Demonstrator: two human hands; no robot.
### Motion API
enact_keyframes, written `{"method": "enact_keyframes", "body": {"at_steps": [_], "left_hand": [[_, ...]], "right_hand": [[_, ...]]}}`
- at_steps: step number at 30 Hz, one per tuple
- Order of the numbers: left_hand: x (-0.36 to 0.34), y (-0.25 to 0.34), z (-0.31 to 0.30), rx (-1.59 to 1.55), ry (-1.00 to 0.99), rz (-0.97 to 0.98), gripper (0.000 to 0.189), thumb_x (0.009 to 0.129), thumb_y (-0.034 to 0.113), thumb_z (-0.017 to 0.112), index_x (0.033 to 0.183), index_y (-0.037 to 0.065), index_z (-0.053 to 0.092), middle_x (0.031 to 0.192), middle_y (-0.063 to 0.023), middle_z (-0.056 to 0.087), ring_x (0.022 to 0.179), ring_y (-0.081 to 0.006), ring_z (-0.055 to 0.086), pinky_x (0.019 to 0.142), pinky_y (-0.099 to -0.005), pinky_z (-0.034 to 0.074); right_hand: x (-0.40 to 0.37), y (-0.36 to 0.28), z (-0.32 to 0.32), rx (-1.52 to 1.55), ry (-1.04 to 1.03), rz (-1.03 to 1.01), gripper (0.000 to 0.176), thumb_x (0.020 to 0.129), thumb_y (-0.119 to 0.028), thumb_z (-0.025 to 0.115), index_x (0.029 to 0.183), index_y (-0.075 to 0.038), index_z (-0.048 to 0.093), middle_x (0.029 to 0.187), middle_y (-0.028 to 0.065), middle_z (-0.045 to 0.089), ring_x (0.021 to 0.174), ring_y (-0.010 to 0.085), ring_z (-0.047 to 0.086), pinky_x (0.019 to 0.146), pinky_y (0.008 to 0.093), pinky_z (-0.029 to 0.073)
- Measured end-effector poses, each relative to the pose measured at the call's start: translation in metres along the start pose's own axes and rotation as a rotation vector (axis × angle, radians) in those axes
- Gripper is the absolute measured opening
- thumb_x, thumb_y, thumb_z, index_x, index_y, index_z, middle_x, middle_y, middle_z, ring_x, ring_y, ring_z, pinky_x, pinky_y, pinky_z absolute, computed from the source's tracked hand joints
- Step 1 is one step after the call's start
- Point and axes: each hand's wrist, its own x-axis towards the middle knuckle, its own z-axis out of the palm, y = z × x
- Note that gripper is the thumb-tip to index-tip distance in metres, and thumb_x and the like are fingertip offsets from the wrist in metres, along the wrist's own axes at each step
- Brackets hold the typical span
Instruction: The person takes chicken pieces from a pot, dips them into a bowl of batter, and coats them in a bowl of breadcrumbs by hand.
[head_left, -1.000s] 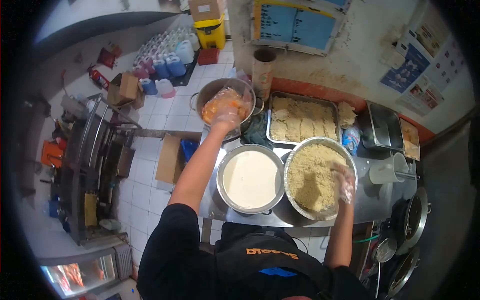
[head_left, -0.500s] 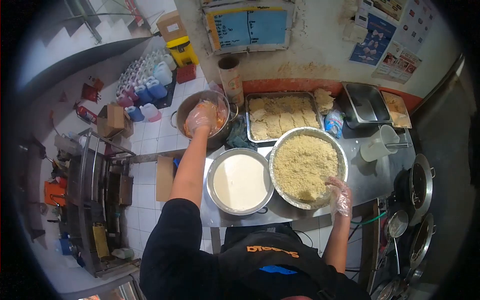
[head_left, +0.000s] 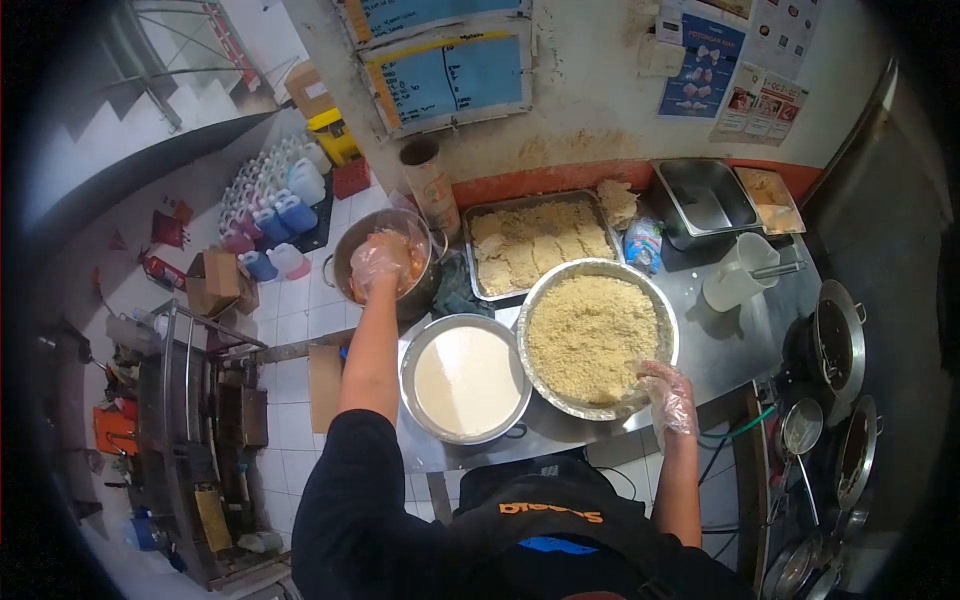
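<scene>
My left hand [head_left: 378,263], in a clear plastic glove, reaches down into a deep metal pot [head_left: 333,268] at the left. Orange-coated pieces [head_left: 413,262] show beside it in the pot, partly under clear plastic. Its fingertips are hidden. My right hand [head_left: 670,395], gloved too, is at the right rim of a wide metal bowl [head_left: 672,322] of pale yellow crumbs [head_left: 590,330]. Its fingers reach inward over the rim, apart and loosely bent, with nothing visible in them. Between the hands stands a round pan [head_left: 405,385] of cream-coloured batter [head_left: 468,378].
Behind the bowl lies a tray [head_left: 480,292] of crumb-coated pieces. A tall cylinder [head_left: 430,185] stands behind the pot. Toward the right are a deep steel container [head_left: 705,205] and a white jug [head_left: 735,275]. Pans [head_left: 838,340] and a strainer [head_left: 802,428] sit at far right.
The whole view has shifted, with the table items a little further left. My left hand stays in the pot and my right hand stays at the crumb bowl's rim.
</scene>
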Motion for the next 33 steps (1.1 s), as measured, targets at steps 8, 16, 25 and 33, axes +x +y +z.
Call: {"method": "enact_keyframes", "body": {"at_steps": [8, 16, 25, 33], "left_hand": [[-0.024, -0.008, -0.029, -0.178, -0.034, -0.092, 0.041, 0.09, 0.038, 0.051, 0.104, 0.004, 0.07, 0.107, -0.0173, 0.068, 0.101, -0.0327, 0.066, 0.085, -0.0399, 0.053], [-0.042, -0.021, -0.039, -0.133, 0.082, 0.095, 0.041, 0.078, 0.037, 0.054, 0.089, 0.002, 0.072, 0.098, -0.0214, 0.068, 0.089, -0.0365, 0.066, 0.079, -0.0452, 0.051], [-0.051, -0.04, -0.051, -0.356, 0.185, -0.145, 0.037, 0.079, 0.035, 0.057, 0.088, 0.001, 0.07, 0.092, -0.0204, 0.069, 0.086, -0.0336, 0.067, 0.076, -0.0436, 0.051], [-0.102, -0.035, -0.07, -1.145, 0.073, 0.117, 0.023, 0.083, 0.015, 0.06, 0.101, 0.0, 0.06, 0.093, -0.0092, 0.065, 0.081, -0.019, 0.064, 0.07, -0.0293, 0.053]], "right_hand": [[-0.007, 0.011, -0.022, -0.003, 0.017, 0.005, 0.035, 0.075, 0.006, 0.053, 0.108, 0.005, 0.064, 0.105, 0.0123, 0.065, 0.092, 0.0187, 0.062, 0.082, 0.0268, 0.049], [-0.002, -0.006, -0.001, -0.009, -0.033, 0.047, 0.037, 0.074, 0.005, 0.052, 0.109, 0.005, 0.064, 0.104, 0.0116, 0.065, 0.089, 0.018, 0.061, 0.081, 0.0268, 0.048], [0.0, -0.027, 0.03, -0.024, -0.13, 0.062, 0.035, 0.077, 0.002, 0.053, 0.11, 0.003, 0.065, 0.1, 0.0081, 0.064, 0.088, 0.0161, 0.059, 0.08, 0.0262, 0.047], [0.009, -0.008, 0.052, 0.011, -0.263, 0.074, 0.036, 0.079, 0.0, 0.058, 0.114, 0.003, 0.063, 0.106, 0.0103, 0.066, 0.097, 0.0174, 0.06, 0.086, 0.0287, 0.047]]}}
